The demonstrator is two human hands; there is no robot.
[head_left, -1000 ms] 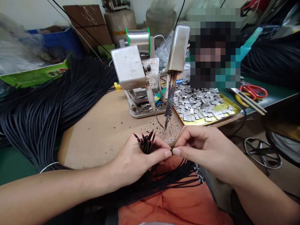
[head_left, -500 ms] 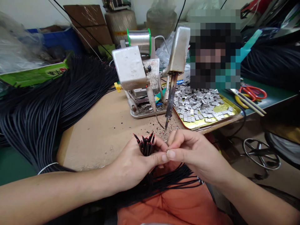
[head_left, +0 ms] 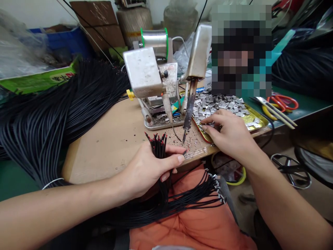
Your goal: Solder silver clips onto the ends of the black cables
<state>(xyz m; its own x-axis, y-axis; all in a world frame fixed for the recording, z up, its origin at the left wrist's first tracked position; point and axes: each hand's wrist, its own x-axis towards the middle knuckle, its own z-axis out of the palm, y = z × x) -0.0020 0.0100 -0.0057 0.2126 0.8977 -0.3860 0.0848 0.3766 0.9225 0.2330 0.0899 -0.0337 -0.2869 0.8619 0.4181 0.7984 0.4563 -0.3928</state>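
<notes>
Tan flat workboard (head_left: 104,147); left hand (head_left: 149,165) clasps black red-tipped cables (head_left: 158,146); right hand (head_left: 230,134) at silver metal plates (head_left: 229,104) in yellow metal tray (head_left: 253,113), grip unclear.

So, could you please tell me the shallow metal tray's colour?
The tray is golden yellow, red-edged; head view.

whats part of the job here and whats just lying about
Job: black cables, in the left hand; metal pieces, at the right hand; probably yellow tray, soldering iron, wire spool.
Apparently lying about: red-handled tool, cardboard, blue bin.
</notes>
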